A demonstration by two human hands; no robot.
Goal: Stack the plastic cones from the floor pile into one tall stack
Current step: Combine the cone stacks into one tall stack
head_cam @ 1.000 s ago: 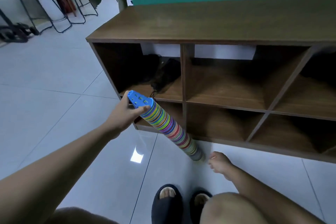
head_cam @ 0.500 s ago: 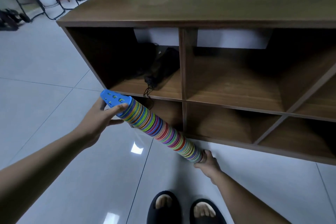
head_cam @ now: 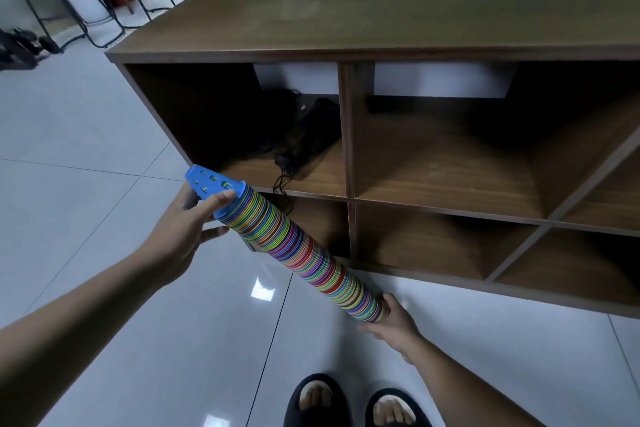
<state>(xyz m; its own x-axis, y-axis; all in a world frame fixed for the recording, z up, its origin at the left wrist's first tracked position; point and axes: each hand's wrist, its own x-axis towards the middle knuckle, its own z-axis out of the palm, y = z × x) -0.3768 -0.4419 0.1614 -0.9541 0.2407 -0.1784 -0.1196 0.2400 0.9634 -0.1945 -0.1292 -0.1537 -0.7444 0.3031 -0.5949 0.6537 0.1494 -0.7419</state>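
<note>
A second ago the person's right hand (head_cam: 393,322) hung free near the foot of the cone stack (head_cam: 304,253); it has since closed in and now grips that lower end, so both ends are held. The stack leans in front of the shelf unit (head_cam: 346,28), its base low by the unit's bottom edge, close above the floor (head_cam: 86,149), and its top slanting up and out past the unit's left-hand corner. No loose cones show near the unit, so the stacking itself looks finished or nearly so, and the two-handed hold suggests steadying or moving the column.

The left hand (head_cam: 180,236) holds the top: its fingers (head_cam: 218,200) are curled onto the blue cone (head_cam: 214,184) that caps the stack, one lying across its skirt, the others underneath. The right hand's fingers (head_cam: 372,328) wrap under the bottom rim, clamped on it
</note>
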